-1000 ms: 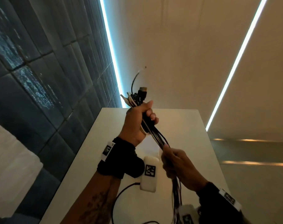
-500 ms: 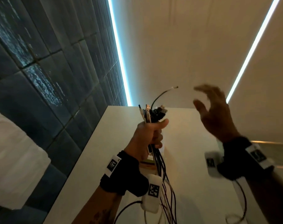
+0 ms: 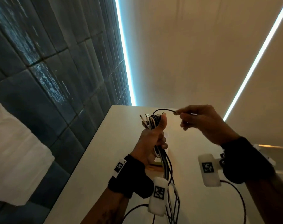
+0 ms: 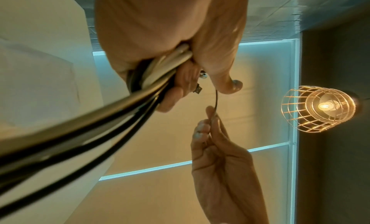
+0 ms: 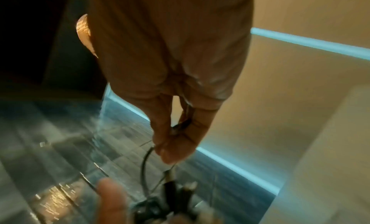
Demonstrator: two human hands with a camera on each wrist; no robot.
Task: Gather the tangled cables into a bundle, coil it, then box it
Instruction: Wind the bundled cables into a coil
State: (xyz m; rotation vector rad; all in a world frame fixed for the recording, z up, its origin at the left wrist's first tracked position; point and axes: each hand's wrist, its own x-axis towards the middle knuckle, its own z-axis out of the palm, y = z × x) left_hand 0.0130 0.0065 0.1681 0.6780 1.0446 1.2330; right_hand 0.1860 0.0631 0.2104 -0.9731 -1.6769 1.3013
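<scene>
My left hand (image 3: pixel 153 135) grips a bundle of black and white cables (image 3: pixel 149 121) upright in its fist, plug ends sticking out above the thumb and the strands (image 3: pixel 167 165) hanging down below. In the left wrist view the cables (image 4: pixel 156 72) run through the fist toward the camera. One thin black cable (image 3: pixel 163 109) arcs out of the bundle's top to the right. My right hand (image 3: pixel 200 120) pinches its end between thumb and fingertip, level with the bundle's top. The right wrist view shows the same pinch on the thin black cable (image 5: pixel 146 164), blurred. No box is identifiable.
A white table (image 3: pixel 95 167) lies below the hands, beside a dark tiled wall (image 3: pixel 48 70). A small yellowish flat object (image 3: pixel 155 165) lies on the table under the left hand. A lit wire-cage lamp (image 4: pixel 320 108) hangs in the left wrist view.
My right hand left the strands below the fist, swung up open to the right, and now pinches the thin black cable's end. The left fist keeps its hold.
</scene>
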